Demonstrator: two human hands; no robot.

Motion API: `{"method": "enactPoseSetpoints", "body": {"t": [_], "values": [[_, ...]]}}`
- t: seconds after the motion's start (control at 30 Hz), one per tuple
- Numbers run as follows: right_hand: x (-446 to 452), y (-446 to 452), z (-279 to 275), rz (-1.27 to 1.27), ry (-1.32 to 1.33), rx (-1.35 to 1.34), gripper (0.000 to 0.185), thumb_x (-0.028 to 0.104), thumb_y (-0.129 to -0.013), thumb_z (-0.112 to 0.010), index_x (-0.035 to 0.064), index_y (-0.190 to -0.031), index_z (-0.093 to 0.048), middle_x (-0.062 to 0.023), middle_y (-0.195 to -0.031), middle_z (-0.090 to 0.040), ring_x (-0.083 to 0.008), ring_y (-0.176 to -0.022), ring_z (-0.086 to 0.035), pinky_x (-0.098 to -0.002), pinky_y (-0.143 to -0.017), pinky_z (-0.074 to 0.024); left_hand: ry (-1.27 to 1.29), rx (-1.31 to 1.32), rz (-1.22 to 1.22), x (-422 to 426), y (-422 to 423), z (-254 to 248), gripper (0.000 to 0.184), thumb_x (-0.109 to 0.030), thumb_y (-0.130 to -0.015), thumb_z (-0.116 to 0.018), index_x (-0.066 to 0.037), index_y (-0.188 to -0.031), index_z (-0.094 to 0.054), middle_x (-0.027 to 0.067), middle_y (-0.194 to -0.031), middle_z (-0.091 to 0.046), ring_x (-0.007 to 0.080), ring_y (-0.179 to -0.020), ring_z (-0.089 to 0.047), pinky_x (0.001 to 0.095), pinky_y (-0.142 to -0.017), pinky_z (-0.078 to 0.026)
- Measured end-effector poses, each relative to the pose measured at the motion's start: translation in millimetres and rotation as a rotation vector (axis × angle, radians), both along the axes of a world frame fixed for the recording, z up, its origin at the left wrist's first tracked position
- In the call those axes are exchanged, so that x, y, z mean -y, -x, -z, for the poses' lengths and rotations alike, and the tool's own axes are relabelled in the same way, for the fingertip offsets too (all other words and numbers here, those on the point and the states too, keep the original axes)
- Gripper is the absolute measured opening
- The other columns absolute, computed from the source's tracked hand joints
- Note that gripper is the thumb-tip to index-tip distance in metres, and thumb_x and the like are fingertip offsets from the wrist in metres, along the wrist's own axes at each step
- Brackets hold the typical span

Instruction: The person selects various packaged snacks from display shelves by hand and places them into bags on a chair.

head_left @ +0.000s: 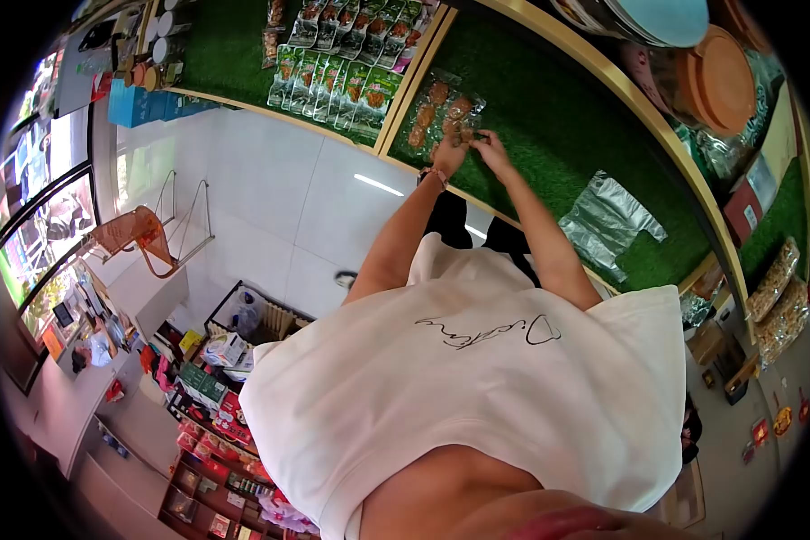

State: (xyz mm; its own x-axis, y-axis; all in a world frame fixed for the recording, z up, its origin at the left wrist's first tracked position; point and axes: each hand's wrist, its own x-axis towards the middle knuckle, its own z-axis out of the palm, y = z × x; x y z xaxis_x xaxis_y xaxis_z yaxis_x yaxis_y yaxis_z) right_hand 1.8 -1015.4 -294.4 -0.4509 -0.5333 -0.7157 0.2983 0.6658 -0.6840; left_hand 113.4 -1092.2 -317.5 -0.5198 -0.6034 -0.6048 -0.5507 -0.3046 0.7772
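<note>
Clear plastic packets of round brown food (420, 126) lie at the near left corner of a green turf-lined display tray (549, 108). My left hand (450, 157), with a band at the wrist, is closed on the near end of one brown food packet (459, 110). Beside it on the right, my right hand (492, 150) has its bent fingertips at the same packet's edge, seemingly pinching the plastic. The fingers are small in view, and the hands partly hide the packet. A thin clear plastic bag (610, 220) lies flat on the turf to the right of my hands.
Left of a wooden divider (414, 79), rows of green snack pouches (337, 88) lie on turf. Lidded tubs (713, 81) stand beyond the tray at the right. Bagged snacks (783, 310) hang over the right side. An orange chair (135, 236) and stocked shelves (216, 486) stand at the left.
</note>
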Motion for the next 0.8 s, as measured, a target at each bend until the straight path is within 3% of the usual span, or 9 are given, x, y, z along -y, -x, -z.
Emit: {"method": "enactPoseSetpoints", "body": {"t": [0.13,0.23,0.33,0.43,0.5,0.57,0.63,0.73,0.8], "values": [[12,-6,-3,0.171,-0.012,0.081,0.04,0.022,-0.071,-0.069,0.0004,-0.101,-0.052,-0.0075,-0.089,-0.059,-0.0145,-0.079,-0.054,-0.0266,-0.068,-0.0443,-0.225,-0.141,-0.073,1,5,-6,0.036,-0.013,-0.078,-0.056,0.0,-0.11,-0.049,0.0095,-0.095,-0.059,0.0134,-0.077,-0.055,0.0255,-0.061,-0.044],[1,-3,8,0.008,-0.015,-0.113,0.035,0.029,-0.077,-0.064,0.0038,-0.098,-0.051,-0.0032,-0.086,-0.056,-0.0117,-0.08,-0.054,-0.024,-0.069,-0.0428,-0.393,-0.012,0.032,8,9,-35,0.031,-0.013,-0.079,-0.055,-0.005,-0.108,-0.051,0.0047,-0.087,-0.058,0.0089,-0.068,-0.051,0.0225,-0.053,-0.04],[-11,5,-16,0.102,0.011,0.111,0.038,0.036,-0.076,-0.065,0.0067,-0.098,-0.053,-0.0009,-0.085,-0.057,-0.0098,-0.078,-0.054,-0.0229,-0.069,-0.042,-0.481,0.012,0.036,3,9,-32,0.026,-0.015,-0.08,-0.054,-0.007,-0.105,-0.052,0.0026,-0.083,-0.057,0.009,-0.066,-0.051,0.0219,-0.051,-0.039],[-31,14,-45,0.26,0.014,0.261,0.037,0.034,-0.075,-0.068,0.0053,-0.094,-0.055,-0.0024,-0.081,-0.058,-0.0103,-0.066,-0.053,-0.0218,-0.058,-0.0419,-0.41,0.016,0.225,2,19,-32,0.018,-0.017,-0.08,-0.054,-0.007,-0.096,-0.054,0.0017,-0.078,-0.056,0.0093,-0.065,-0.051,0.0223,-0.049,-0.038],[-46,15,-65,0.322,0.097,0.303,0.035,0.038,-0.075,-0.067,0.0091,-0.093,-0.055,-0.0001,-0.082,-0.057,-0.0081,-0.071,-0.052,-0.0198,-0.061,-0.0405,-0.317,0.015,0.259,-3,22,-27,0.016,-0.02,-0.081,-0.054,-0.006,-0.089,-0.055,0.0024,-0.076,-0.056,0.0101,-0.065,-0.052,0.0222,-0.051,-0.039],[-64,15,-91,0.4,0.204,0.346,0.034,0.038,-0.076,-0.066,0.0105,-0.093,-0.056,0.0008,-0.084,-0.056,-0.0072,-0.074,-0.051,-0.02,-0.064,-0.0401,-0.274,-0.025,0.256,-7,36,-46,0.02,-0.024,-0.083,-0.054,-0.004,-0.083,-0.055,0.003,-0.073,-0.056,0.0104,-0.066,-0.053,0.022,-0.052,-0.04],[-87,18,-109,0.447,0.261,0.406,0.028,0.037,-0.08,-0.061,0.0115,-0.09,-0.055,0.0026,-0.084,-0.054,-0.0061,-0.081,-0.05,-0.0224,-0.072,-0.0403,-0.293,-0.088,0.239,-16,44,-117,0.027,-0.029,-0.084,-0.052,-0.003,-0.076,-0.055,0.0036,-0.07,-0.056,0.0105,-0.066,-0.053,0.0219,-0.054,-0.041],[-121,13,-150,0.564,0.451,0.4,0.021,0.031,-0.085,-0.057,0.0102,-0.089,-0.055,0.0021,-0.08,-0.053,-0.0069,-0.074,-0.05,-0.0215,-0.072,-0.0401,0.16,-0.055,0.863,-29,54,-165,0.037,-0.035,-0.088,-0.047,-0.001,-0.078,-0.057,0.0031,-0.07,-0.056,0.01,-0.065,-0.052,0.0218,-0.057,-0.041],[-152,8,-161,0.636,0.561,0.423,0.021,0.03,-0.085,-0.056,0.0096,-0.089,-0.054,0.0017,-0.081,-0.054,-0.0074,-0.073,-0.051,-0.0215,-0.071,-0.0404,-0.064,-0.125,0.966,-58,64,-179,0.04,-0.037,-0.089,-0.044,-0.001,-0.081,-0.058,0.0029,-0.072,-0.056,0.0095,-0.065,-0.051,0.0218,-0.058,-0.041]]}}
